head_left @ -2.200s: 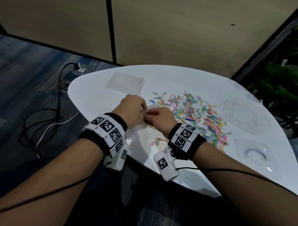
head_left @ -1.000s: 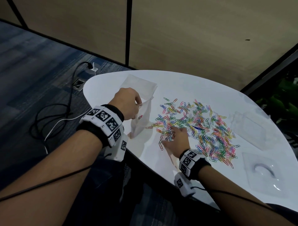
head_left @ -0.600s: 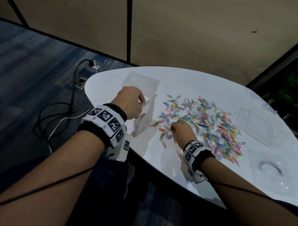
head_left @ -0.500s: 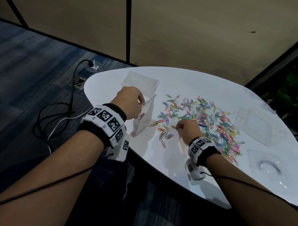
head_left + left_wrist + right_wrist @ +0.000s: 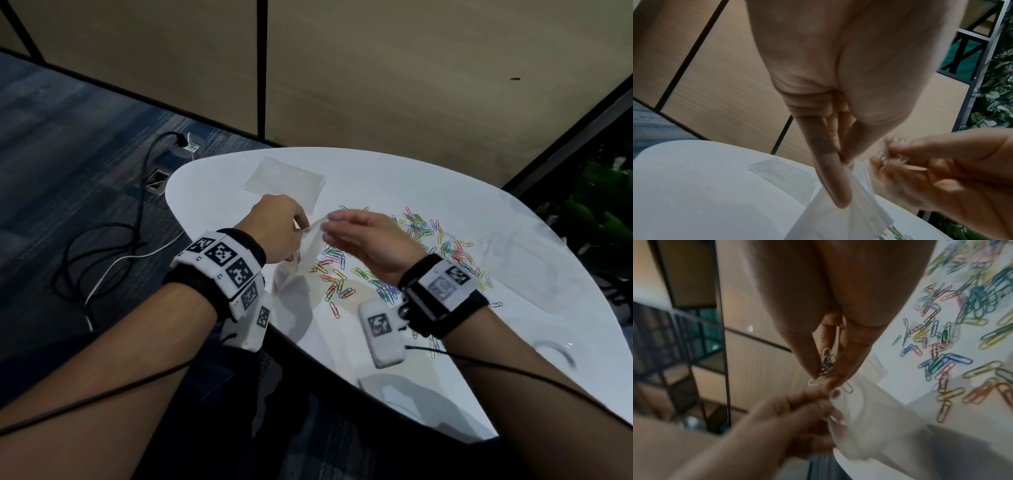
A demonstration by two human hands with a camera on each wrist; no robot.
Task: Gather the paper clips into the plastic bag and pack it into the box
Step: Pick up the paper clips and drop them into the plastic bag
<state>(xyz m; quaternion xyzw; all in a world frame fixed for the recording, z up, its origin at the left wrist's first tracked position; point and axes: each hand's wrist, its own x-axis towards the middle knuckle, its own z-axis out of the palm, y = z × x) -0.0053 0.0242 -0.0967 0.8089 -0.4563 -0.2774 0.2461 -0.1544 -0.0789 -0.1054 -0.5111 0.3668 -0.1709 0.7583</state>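
My left hand (image 5: pixel 284 229) pinches the top edge of a clear plastic bag (image 5: pixel 305 260) and holds it upright above the near left part of the white table (image 5: pixel 428 178). My right hand (image 5: pixel 346 229) hovers at the bag's mouth and pinches a small bunch of paper clips (image 5: pixel 826 365) between thumb and fingers. In the left wrist view the left thumb and forefinger grip the bag (image 5: pixel 849 211). A wide scatter of coloured paper clips (image 5: pixel 421 246) lies on the table to the right of the bag. A few clips show inside the bag's bottom.
Another flat clear bag (image 5: pixel 284 181) lies at the table's far left. A clear plastic box part (image 5: pixel 513 253) and a clear lid-like piece (image 5: pixel 555 353) sit at the right. Cables and a floor socket (image 5: pixel 157 178) lie on the carpet to the left.
My right hand picked clips from the pile's left edge and rose leftward to the bag's mouth. The left hand kept holding the bag in the same place.
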